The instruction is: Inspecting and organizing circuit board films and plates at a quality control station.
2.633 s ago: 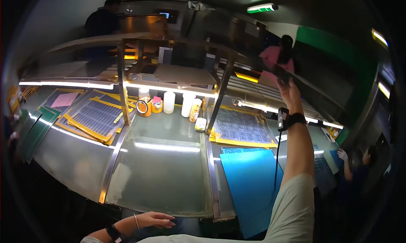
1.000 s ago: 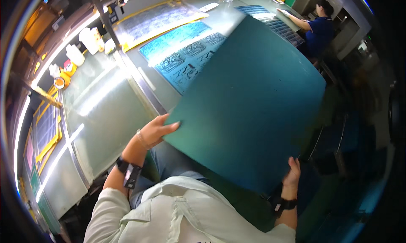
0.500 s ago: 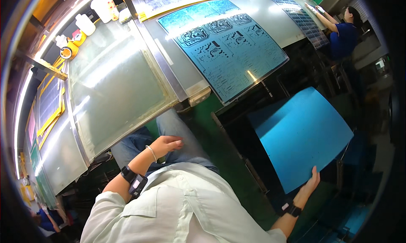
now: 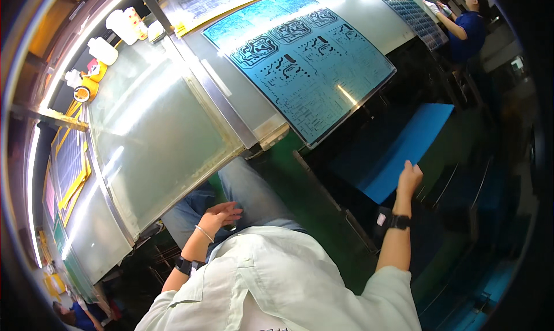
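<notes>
My right hand (image 4: 409, 176) grips the near edge of a plain blue sheet (image 4: 404, 149), held low beside the bench at my right, over a dark space under the table. My left hand (image 4: 220, 215) rests open on my lap, on my jeans, holding nothing. On the bench above lies a blue film (image 4: 300, 60) printed with black circuit patterns.
A glass light table (image 4: 150, 129) with a metal frame stretches in front of me. White bottles (image 4: 104, 48) and tape rolls (image 4: 81, 93) stand at its far left. A person in blue (image 4: 464, 22) works at the far right. Yellow-framed sheets (image 4: 69, 164) lie left.
The blue sheet has gone down and away to my right, now held by the right hand alone. My left hand has let it go and dropped to my lap.
</notes>
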